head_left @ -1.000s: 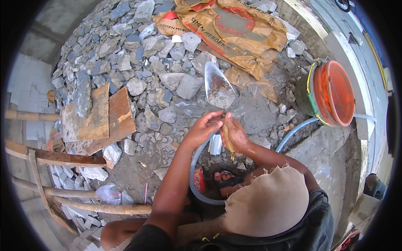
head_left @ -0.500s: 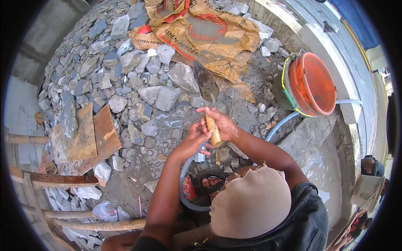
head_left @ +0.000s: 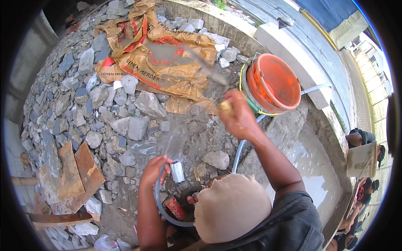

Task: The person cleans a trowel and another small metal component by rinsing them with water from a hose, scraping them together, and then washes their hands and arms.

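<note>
My right hand (head_left: 239,115) is closed round the wooden handle of a trowel (head_left: 205,65), held out toward the upper right. Its blade is smeared by motion and overlaps the brown paper cement sack (head_left: 136,54) in the picture. Lower and to the left, my left hand (head_left: 155,171) grips a blue-grey hose (head_left: 157,196), and a blurred spray of water leaves it over the rubble. Beside that hand's fingertips is a shiny silver cylinder (head_left: 177,172); whether they touch it I cannot tell. A red packet (head_left: 174,208) lies within the hose's curve.
Broken concrete and stones (head_left: 92,100) cover the left. An orange bucket (head_left: 274,83), nested in a darker one, stands right of the trowel, beside a low concrete wall (head_left: 293,62). Stained boards (head_left: 69,175) lie at left. Other people (head_left: 362,138) are at the far right.
My hands have parted: the right has carried the trowel up and right, while the left has moved down and left with the hose. Water now sprays. The whole view has shifted rightward.
</note>
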### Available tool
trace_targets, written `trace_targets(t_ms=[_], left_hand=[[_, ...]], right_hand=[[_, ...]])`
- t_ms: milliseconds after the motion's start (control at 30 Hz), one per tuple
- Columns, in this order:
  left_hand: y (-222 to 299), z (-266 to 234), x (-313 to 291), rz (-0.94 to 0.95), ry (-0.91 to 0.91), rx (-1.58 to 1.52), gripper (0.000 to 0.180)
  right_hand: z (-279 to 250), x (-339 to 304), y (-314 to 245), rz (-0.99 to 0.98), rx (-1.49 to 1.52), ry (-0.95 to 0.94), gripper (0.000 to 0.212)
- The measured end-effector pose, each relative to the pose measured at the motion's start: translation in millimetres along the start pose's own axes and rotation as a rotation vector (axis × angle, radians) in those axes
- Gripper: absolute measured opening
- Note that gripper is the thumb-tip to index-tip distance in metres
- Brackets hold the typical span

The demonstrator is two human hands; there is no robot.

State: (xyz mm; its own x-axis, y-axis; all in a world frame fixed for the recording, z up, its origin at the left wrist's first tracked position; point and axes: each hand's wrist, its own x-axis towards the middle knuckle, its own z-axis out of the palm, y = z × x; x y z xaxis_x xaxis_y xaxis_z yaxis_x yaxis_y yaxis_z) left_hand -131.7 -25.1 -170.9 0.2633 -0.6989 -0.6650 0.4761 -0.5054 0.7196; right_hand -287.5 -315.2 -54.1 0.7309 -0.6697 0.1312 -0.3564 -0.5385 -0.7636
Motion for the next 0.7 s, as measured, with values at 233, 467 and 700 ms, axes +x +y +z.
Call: trace_targets(t_ms=[233,467,700], left_hand=[[-38.8,-27.6,9.5,-0.018,0.336,-0.084,0.031],[-46.9,-38.2,29.6,-0.015,0.353,-0.296,0.024],[-39.0,-51.1,34.4,0.135,0.416,-0.631,0.033]], right_hand=[[-127.7,-2.9,1.8,0.486,0.570,0.413,0.031],[-159.3,4.3,42.0,0.677,0.580,0.395,0.046],[-50.8,-23.8,31.3,-0.305,-0.120,0.785,0.030]])
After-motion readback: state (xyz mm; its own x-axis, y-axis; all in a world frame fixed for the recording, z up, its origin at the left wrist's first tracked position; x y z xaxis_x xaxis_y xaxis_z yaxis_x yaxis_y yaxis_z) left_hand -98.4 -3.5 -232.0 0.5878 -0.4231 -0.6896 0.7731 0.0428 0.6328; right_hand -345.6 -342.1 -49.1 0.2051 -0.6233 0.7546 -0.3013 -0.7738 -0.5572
